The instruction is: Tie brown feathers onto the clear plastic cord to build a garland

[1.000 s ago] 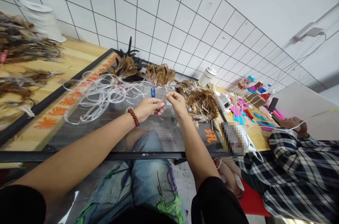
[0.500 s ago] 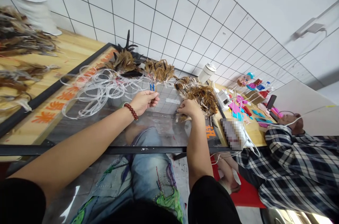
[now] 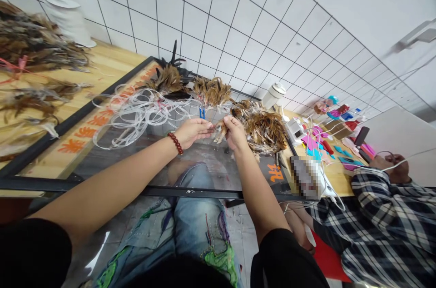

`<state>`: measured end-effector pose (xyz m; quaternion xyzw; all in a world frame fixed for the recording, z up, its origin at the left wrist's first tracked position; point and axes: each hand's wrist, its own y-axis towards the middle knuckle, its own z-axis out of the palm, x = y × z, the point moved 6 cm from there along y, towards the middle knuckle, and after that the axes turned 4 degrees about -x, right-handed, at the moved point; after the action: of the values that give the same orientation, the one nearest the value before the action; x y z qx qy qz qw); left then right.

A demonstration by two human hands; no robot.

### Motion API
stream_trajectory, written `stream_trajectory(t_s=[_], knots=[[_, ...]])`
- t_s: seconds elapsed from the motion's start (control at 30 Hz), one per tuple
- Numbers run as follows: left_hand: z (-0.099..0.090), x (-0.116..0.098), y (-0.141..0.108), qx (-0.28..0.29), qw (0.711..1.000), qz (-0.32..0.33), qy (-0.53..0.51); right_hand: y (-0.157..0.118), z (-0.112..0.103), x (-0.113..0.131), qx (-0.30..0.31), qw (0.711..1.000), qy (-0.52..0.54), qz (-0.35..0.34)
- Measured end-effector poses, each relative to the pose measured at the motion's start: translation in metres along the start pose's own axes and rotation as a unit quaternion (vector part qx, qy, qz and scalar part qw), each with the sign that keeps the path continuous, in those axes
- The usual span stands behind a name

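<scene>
My right hand (image 3: 235, 133) pinches a small tuft of brown feathers (image 3: 220, 134) between thumb and fingers, above the glass tabletop. Facing it from the left, my left hand (image 3: 195, 133) has its fingers pressed together, the tips close to that tuft. Whatever lies between those left fingertips is too small to make out. Just right of my right hand spreads a heap of brown feathers (image 3: 265, 126). Behind my left hand are a blue clip (image 3: 202, 112) and an upright bunch of brown feathers (image 3: 213, 90). A loose tangle of white ribbon (image 3: 132, 117) lies further left.
A black-edged frame (image 3: 200, 191) borders the glass. At left are more feathers (image 3: 37, 42) and a white spool (image 3: 66, 17). A white cup (image 3: 273, 94) stands by the tiled wall. Cables and a power strip (image 3: 325, 181) lie at right, near a seated person in a plaid shirt (image 3: 384, 206).
My right hand has lifted from the feather heap and moved left with a small tuft. My left hand has moved slightly right, its fingers straighter. The view has shifted a little.
</scene>
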<state>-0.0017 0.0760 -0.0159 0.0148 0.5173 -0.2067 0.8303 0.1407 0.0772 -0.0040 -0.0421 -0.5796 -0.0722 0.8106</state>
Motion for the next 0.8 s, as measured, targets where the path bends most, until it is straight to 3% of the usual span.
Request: stream_trajectory(t_s=[0.2, 0.43, 0.57, 0.8], knots=[[0.004, 0.002, -0.002, 0.023, 0.998, -0.014, 0.053, 0.001, 0.001, -0.002, 0.007, 0.999, 0.040, 0.002], [-0.006, -0.004, -0.001, -0.076, 0.996, 0.024, -0.025, -0.002, 0.008, -0.013, 0.042, 0.998, 0.038, 0.028], [-0.004, -0.006, -0.001, -0.080, 0.996, 0.043, -0.013, -0.003, 0.013, -0.016, 0.059, 0.998, 0.017, 0.008], [0.002, -0.002, -0.007, -0.053, 0.994, -0.011, 0.092, 0.002, 0.000, -0.012, -0.061, 0.994, -0.004, -0.088]])
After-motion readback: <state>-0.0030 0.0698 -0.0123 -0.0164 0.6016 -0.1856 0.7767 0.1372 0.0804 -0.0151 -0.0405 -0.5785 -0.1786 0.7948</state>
